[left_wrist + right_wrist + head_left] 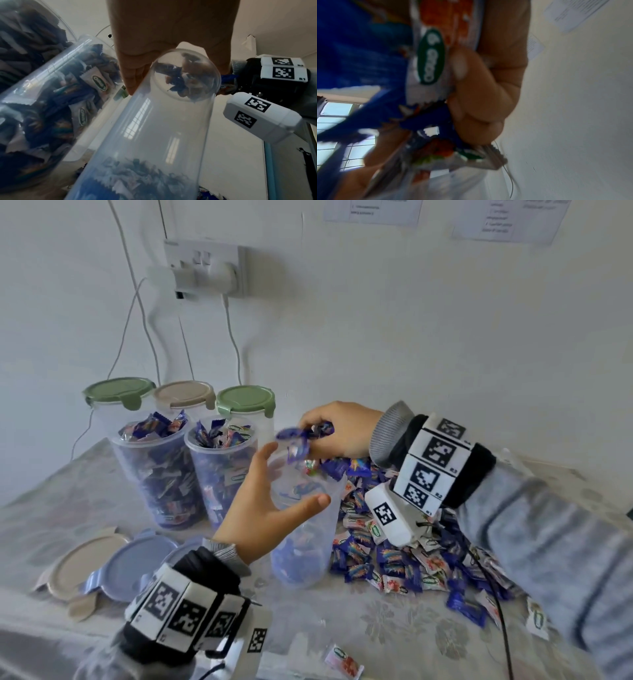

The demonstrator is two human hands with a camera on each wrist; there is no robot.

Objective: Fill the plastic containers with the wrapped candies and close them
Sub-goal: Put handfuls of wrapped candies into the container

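A white wall with a socket plate [205, 266] and hanging cables backed a counter [394, 621] covered in a pale floral cloth. The landmark was the clear container [305, 529] standing near the middle of the counter, its mouth open and only its bottom layer filled with wrapped candies. The left hand [263, 508] gripped this container, thumb on the near side and fingers curled round the far side just below the rim; the left wrist view showed the fingers [135, 75] pressed against the wall beside the mouth. Directly above the container's mouth, the right hand [342, 429] held a bunch of blue and white candies [301, 440], its fingers [479, 108] curled tightly round the wrappers. To the right of the container, touching its base, lay the loose candy pile [411, 549]. To the left of the container stood two full open containers [191, 470], close together. Behind those, against the wall, stood three closed containers with lids, green [120, 392], beige [185, 393] and green [245, 400]. In front of the full containers and left of the held one, loose lids lay flat: one beige [82, 566] and lavender ones [137, 563] overlapping. A single white candy [344, 662] lay at the counter's near edge, well apart from the container.
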